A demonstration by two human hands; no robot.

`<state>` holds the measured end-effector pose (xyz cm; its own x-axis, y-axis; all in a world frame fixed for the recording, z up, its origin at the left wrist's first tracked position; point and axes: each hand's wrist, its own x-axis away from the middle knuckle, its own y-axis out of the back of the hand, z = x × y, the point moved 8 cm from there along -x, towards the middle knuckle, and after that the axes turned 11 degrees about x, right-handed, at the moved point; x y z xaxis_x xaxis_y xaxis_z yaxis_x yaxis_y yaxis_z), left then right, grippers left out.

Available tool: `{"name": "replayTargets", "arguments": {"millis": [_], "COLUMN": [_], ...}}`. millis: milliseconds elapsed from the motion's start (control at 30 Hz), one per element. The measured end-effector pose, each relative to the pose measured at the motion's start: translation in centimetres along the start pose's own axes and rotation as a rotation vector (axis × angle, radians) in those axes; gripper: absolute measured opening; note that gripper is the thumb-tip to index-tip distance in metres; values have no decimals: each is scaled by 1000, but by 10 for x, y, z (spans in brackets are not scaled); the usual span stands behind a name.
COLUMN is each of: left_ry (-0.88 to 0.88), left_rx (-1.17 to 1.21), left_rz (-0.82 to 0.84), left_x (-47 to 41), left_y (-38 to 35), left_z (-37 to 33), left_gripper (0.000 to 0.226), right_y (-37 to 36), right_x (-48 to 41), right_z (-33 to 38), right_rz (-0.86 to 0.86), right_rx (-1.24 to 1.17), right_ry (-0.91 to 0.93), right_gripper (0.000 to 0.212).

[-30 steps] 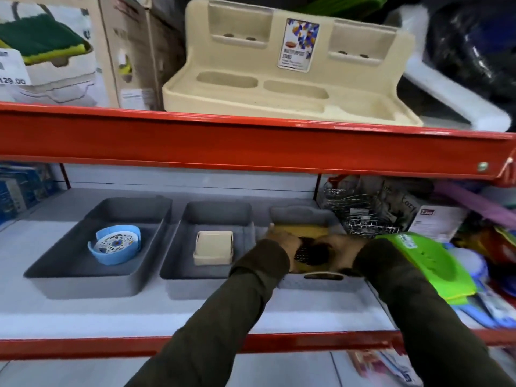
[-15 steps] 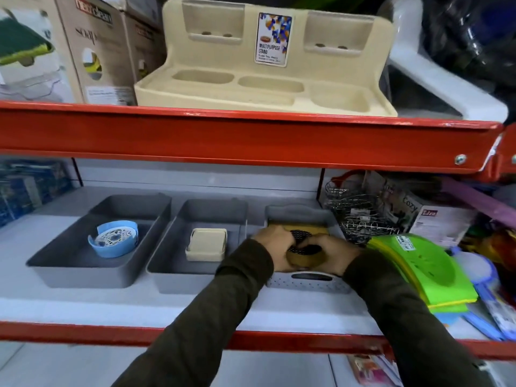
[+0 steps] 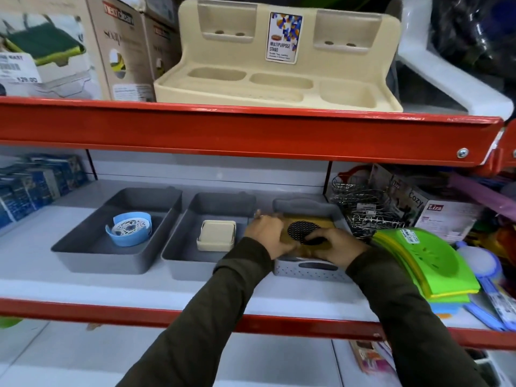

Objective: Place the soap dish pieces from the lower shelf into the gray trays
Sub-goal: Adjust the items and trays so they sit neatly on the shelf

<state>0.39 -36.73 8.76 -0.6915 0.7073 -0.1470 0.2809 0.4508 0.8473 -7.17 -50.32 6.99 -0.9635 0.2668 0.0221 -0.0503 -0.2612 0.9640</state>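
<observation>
Both hands, left hand (image 3: pixel 266 236) and right hand (image 3: pixel 337 247), are clasping the yellow soap dish (image 3: pixel 301 233) mid-frame over the right tray (image 3: pixel 307 270); its black grate (image 3: pixel 303 229) is risking popping loose.

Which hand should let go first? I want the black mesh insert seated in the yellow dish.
Probably the left hand: it only steadies the yellow dish at its edge, while the right hand presses on the black mesh insert.

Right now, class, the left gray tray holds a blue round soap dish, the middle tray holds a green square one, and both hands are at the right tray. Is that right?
Not quite. The head view shows the soap dish in the middle tray is cream, not green. The rest stands: the blue round soap dish sits in the left gray tray, and the left hand and right hand are at the right tray.
</observation>
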Motion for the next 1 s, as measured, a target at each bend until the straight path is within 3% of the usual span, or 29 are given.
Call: {"name": "replayTargets", "arguments": {"millis": [133,200,333,433,633,800,900,1000], "left_ry": [283,355,210,155,58,-1,-15,-18], "left_rx": [-217,-263,-128,-152,-154,-192,-190,-170], "left_rz": [-138,-136,-165,-149,-109,-72,-44,-129], "left_x": [49,75,117,141,181,199,202,202], "left_y": [26,30,27,25,22,20,20,43], "left_z": [36,44,31,25,15,0,0,16], "left_gripper": [76,73,42,34,41,44,51,63], "right_y": [-2,-9,-18,-23,-29,-35,-35,-34], "right_x": [27,39,66,90,137,156,158,158], "right_z": [33,53,82,98,120,128,135,156], "right_rz": [-25,-14,-74,-154,-267,-261,-260,-321], "right_rx": [-60,-31,-41,19,107,143,145,95], "right_ry": [24,21,13,20,-47,-74,-95,-31], "right_gripper": [27,29,33,38,34,34,41,50]}}
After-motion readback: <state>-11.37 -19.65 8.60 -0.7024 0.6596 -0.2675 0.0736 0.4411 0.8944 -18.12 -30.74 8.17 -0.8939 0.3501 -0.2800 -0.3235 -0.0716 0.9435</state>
